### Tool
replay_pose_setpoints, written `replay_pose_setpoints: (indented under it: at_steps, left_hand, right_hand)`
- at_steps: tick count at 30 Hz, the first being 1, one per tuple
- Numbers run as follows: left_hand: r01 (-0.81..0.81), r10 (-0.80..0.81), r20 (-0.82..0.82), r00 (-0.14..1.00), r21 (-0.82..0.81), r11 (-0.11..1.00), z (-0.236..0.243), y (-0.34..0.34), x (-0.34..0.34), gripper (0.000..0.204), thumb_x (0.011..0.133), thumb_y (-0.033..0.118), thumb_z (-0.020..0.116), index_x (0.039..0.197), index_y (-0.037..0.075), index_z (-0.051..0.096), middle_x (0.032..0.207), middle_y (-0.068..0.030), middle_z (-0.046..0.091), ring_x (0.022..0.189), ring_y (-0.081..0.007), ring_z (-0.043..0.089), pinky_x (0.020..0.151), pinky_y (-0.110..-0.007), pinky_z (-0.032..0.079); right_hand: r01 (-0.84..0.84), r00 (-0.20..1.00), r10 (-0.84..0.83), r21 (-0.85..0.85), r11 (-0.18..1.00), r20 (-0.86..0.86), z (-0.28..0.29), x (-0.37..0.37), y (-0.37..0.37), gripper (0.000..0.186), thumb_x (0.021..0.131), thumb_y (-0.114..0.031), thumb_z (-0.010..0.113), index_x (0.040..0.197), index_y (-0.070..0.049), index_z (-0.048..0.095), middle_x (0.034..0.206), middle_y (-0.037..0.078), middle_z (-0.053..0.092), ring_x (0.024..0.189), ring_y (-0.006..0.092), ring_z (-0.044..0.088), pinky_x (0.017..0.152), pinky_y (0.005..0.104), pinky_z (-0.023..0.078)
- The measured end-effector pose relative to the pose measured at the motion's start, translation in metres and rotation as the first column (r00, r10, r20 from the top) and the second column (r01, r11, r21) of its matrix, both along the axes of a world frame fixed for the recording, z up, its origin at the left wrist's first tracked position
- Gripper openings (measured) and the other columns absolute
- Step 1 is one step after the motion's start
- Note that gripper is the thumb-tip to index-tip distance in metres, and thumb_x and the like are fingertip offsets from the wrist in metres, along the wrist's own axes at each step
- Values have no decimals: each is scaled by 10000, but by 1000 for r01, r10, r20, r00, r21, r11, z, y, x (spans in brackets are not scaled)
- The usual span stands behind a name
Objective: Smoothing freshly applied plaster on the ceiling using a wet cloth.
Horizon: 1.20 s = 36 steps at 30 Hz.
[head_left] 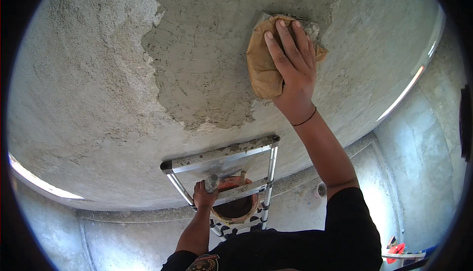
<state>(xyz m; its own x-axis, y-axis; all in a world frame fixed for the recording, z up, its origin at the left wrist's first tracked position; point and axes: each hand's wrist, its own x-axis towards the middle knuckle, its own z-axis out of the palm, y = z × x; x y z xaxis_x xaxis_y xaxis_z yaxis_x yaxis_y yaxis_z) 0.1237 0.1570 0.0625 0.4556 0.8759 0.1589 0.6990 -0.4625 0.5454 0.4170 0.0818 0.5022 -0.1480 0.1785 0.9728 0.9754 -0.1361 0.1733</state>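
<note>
My right hand [293, 66] lies on a crumpled, folded piece of brown paper [263, 76], pressing it with spread fingers against the wall. Grey, mortar-smeared edges stick out at its top and right. Under and beside it is a darker, smoother patch of plaster [197, 69] with a ragged edge. Lower down, my left hand [203, 195] is closed beside the left rail of an aluminium ladder [221, 157]. A grey cylinder [212, 182] stands against its fingers and appears to be gripped; the rest of it is hidden.
Behind the ladder's upper rungs sits a reddish, mortar-stained bucket [256, 204] with dark contents and a light stick [243, 176] poking up. Rough, paler wall [98, 64] spreads to the left. Far below on the floor are a small container [320, 190] and a red item [395, 252].
</note>
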Motion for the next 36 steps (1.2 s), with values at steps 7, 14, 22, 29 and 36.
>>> replay_pose_setpoints:
  at_steps: [7,14,22,29,36]
  left_hand:
    - [-5,4,-17,1000,-39,999,4,-3,4,568,717,449,821,1122,110,613,1103,-113,618,1078,-343,604,854,-493,546]
    - [0,0,-13,1000,-13,1000,-1,-1,5,593,708,458,826,1141,114,614,1111,-110,616,1085,-339,604,857,-494,546]
    - [11,-11,-7,1000,-31,999,1,0,5,585,686,387,835,1152,113,612,1126,-113,610,1101,-338,597,892,-484,541]
    - [-2,1,-14,1000,-54,999,2,1,2,575,698,395,825,1147,101,618,1127,-115,611,1093,-339,600,890,-485,541]
    - [7,-7,-10,1000,-10,1000,5,-1,1,576,713,427,822,1147,103,627,1109,-113,618,1064,-339,618,861,-479,554]
  right_hand:
    - [-85,996,82,-89,992,-40,-11,-7,-10,391,899,-167,638,1287,-145,685,1369,75,638,1380,305,500,1125,501,393]
    - [-661,703,612,-16,750,-363,-63,-19,-26,334,978,-97,538,1288,-34,644,1316,156,656,1322,304,556,1125,468,413]
    - [-285,832,433,403,870,-347,-14,11,-17,362,928,-53,612,1286,-5,635,1351,174,629,1334,324,539,1112,451,436]
    - [-229,973,213,-282,932,-88,-73,-23,-7,360,928,-156,636,1271,-54,674,1390,149,608,1387,343,484,1142,481,396]
    - [-420,815,532,396,817,-232,-20,-4,-15,311,958,-136,624,1240,-14,674,1374,167,615,1376,327,494,1139,483,406]
